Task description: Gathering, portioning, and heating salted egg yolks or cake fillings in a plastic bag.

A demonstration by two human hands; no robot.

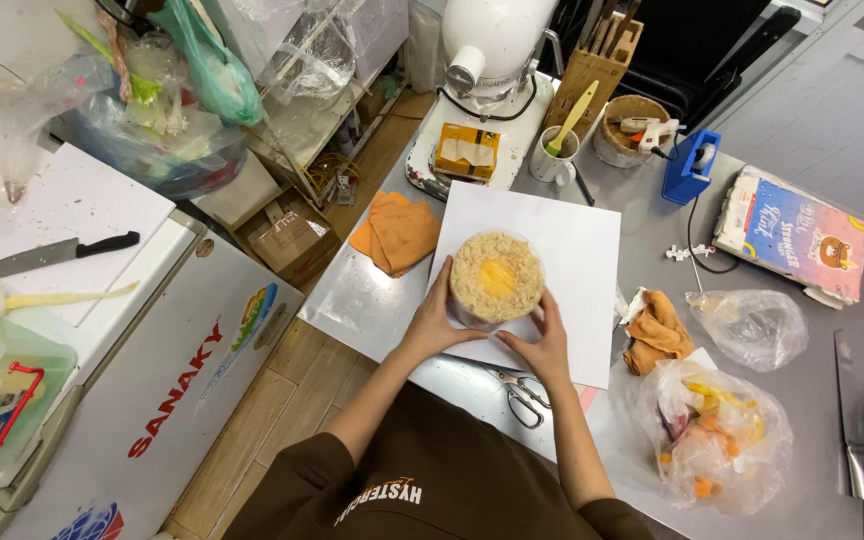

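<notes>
A round cake point(497, 277) with crumbly beige topping and a yellow centre stands on a white board point(572, 240) on the steel counter. My left hand point(436, 318) cups its left side, fingers against the clear collar around it. My right hand point(543, 340) holds the near right side of the same cake. Scissors point(522, 392) lie on the counter just below my hands.
An orange cloth point(397, 233) lies left of the board, a brown cloth point(655, 332) and clear plastic bags point(717, 432) to the right. A white stand mixer point(492, 45), cup with brush point(555, 155), blue tape dispenser point(690, 165) and knife block point(597, 65) stand behind. A knife point(62, 252) rests on the left board.
</notes>
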